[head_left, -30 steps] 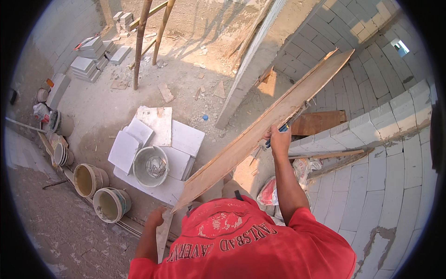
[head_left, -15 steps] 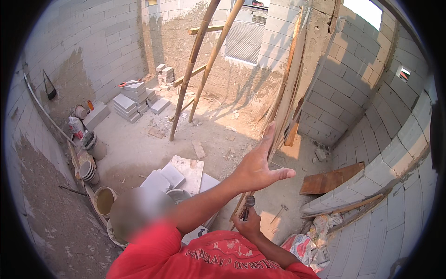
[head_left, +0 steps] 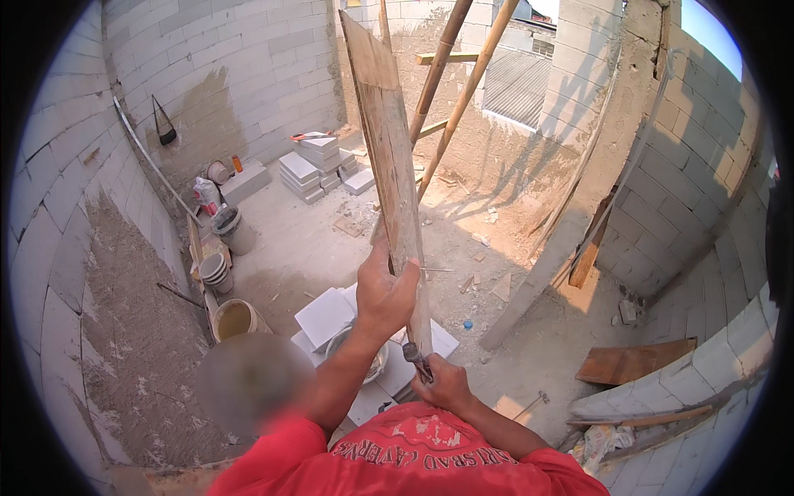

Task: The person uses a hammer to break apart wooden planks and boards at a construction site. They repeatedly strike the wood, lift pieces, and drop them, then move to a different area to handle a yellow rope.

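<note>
A long, weathered wooden plank [head_left: 389, 157] stands tilted in front of me, its upper end leaning left. My left hand [head_left: 387, 289] is closed around its lower half, thumb on the near side. A thin nail-like piece [head_left: 437, 269] sticks out from the plank beside that thumb. My right hand [head_left: 447, 384] is closed on a hammer [head_left: 413, 354], its dark metal head pointing up beside the plank's lower end. Whether the right fingers also grip the plank cannot be seen.
White blocks [head_left: 322, 318] and a round bucket [head_left: 376, 364] are just below my left arm. Buckets [head_left: 236, 318] line the left wall. Bamboo poles [head_left: 467, 91] rise behind the plank; stacked blocks [head_left: 302, 175] stand farther back. A brown board [head_left: 637, 361] lies at right.
My left hand was open and stretched out; now it is closed on the plank. The plank has swung left and stands in mid-view. My right hand still holds the hammer. The view has shifted.
</note>
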Motion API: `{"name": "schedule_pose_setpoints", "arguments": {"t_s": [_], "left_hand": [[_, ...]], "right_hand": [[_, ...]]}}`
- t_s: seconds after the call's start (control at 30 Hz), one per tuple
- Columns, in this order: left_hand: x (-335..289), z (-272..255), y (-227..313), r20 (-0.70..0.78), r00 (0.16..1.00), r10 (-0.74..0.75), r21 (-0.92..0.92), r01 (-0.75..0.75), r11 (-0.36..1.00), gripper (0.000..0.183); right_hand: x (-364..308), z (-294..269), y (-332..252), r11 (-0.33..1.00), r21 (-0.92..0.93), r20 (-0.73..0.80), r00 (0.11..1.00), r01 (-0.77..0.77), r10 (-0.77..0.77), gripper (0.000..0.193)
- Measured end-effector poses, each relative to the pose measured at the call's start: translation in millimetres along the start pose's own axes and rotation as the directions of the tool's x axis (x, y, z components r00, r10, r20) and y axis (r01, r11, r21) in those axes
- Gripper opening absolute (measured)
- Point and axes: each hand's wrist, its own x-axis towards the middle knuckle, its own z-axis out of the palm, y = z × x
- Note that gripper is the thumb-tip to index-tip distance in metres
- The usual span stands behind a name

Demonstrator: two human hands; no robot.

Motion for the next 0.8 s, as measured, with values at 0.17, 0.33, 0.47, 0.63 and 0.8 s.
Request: {"name": "schedule_pose_setpoints", "arguments": {"t_s": [0.17,0.33,0.47,0.63,0.8], "left_hand": [[-5.9,19.4,19.2,0.024,0.994,-0.108,-0.106,0.110,0.988,0.054],[-31.6,66.9,45.8,0.118,0.986,-0.118,-0.090,0.129,0.988,0.045],[-55.6,110.5,31.4,0.092,0.962,-0.257,-0.035,0.262,0.965,0.049],[-75.3,173.7,-14.6,-0.099,0.948,-0.304,-0.055,0.299,0.953,0.046],[-110.8,185.1,-118.6,-0.199,0.854,-0.482,0.007,0.493,0.870,0.050]], "right_hand": [[-3.2,-25.5,13.5,1.000,0.024,0.119,0.993,0.000,-0.003,0.035],[-47.0,-59.2,50.0,0.998,0.066,0.163,0.987,0.004,-0.015,0.043],[-61.3,-67.5,108.6,0.997,0.068,0.160,0.986,0.029,-0.039,0.049],[-50.1,-54.6,215.7,0.992,0.022,0.119,0.985,0.125,-0.127,0.048],[-35.0,-25.4,322.4,1.000,-0.021,0.143,0.990,0.008,-0.005,0.041]]}}
